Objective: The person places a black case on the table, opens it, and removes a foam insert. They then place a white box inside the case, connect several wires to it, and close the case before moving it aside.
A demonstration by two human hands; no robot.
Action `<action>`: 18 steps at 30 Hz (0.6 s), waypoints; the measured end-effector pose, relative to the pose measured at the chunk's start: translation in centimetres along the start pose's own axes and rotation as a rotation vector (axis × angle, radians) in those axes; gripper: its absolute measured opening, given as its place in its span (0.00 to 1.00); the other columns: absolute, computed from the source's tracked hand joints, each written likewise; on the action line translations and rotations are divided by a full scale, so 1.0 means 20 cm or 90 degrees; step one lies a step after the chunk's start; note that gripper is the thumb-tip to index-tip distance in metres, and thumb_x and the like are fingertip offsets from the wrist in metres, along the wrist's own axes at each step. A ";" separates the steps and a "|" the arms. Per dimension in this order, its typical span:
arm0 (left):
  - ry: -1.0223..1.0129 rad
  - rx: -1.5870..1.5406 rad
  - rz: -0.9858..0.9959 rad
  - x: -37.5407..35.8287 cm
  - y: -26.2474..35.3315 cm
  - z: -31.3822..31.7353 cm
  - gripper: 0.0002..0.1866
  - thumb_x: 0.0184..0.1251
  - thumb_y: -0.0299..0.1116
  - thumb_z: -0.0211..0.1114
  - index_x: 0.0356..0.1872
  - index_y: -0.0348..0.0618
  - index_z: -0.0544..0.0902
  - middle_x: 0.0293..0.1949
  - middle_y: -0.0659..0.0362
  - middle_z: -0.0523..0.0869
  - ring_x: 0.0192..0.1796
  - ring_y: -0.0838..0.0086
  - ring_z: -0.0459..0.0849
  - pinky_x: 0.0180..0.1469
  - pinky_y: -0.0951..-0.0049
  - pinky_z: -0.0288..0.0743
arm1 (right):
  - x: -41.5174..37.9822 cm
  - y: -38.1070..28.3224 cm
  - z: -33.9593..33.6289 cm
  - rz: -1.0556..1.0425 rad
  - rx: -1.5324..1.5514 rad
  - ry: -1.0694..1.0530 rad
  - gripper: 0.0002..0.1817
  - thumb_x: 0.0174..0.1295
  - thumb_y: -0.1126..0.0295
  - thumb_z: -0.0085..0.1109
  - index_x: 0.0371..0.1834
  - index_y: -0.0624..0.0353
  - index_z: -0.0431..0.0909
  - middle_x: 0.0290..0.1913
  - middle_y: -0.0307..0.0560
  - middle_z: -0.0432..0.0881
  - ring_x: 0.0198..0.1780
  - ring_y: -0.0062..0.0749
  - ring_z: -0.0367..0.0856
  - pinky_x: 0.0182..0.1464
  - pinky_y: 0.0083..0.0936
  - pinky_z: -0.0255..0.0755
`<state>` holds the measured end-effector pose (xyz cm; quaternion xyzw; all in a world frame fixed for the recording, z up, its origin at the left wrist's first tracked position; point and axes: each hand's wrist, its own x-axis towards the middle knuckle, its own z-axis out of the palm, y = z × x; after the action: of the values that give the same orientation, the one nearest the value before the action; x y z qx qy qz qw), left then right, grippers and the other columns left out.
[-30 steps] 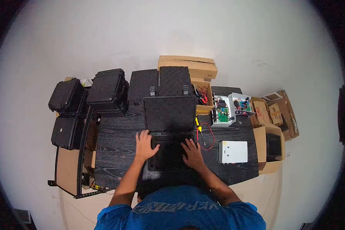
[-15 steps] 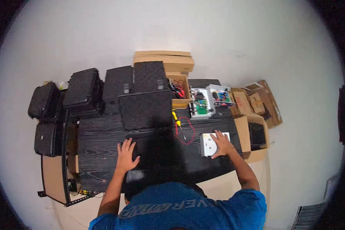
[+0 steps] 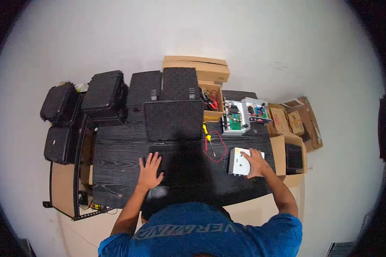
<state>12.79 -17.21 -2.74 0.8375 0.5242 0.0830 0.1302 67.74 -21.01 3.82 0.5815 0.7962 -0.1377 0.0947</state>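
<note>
My left hand (image 3: 150, 172) lies with fingers spread on the left edge of a black case (image 3: 182, 167), whose lid (image 3: 174, 121) stands open behind it. On the right, my right hand (image 3: 255, 162) rests over a white box (image 3: 238, 161) with its fingers apart, the fingertips on its top face. Between the case and the white box are a yellow screwdriver (image 3: 209, 138) and a loop of red wire (image 3: 224, 147) on the black table (image 3: 116, 165).
Closed black cases (image 3: 103, 92) are stacked at the left. Two open white boxes with green circuit boards (image 3: 234, 122) sit at the back right, beside a carton of leads (image 3: 212, 100). Another open carton (image 3: 278, 150) stands right of the table.
The view has shifted, so the scene sits further right. My right hand has moved slightly relative to the white box, uncovering more of its left part. My left hand stays at the case edge.
</note>
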 end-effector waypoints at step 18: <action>-0.154 -0.241 0.342 -0.01 0.43 0.23 0.33 0.77 0.47 0.57 0.78 0.46 0.68 0.80 0.54 0.66 0.82 0.54 0.61 0.81 0.35 0.47 | 0.57 -0.90 -0.51 -0.319 0.227 0.124 0.72 0.27 0.47 0.88 0.82 0.55 0.58 0.74 0.75 0.59 0.75 0.70 0.61 0.77 0.52 0.58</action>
<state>21.35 -21.57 -4.53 0.9103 0.2414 0.1103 0.3178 47.28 -12.44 11.90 0.3853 0.8831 -0.2382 -0.1220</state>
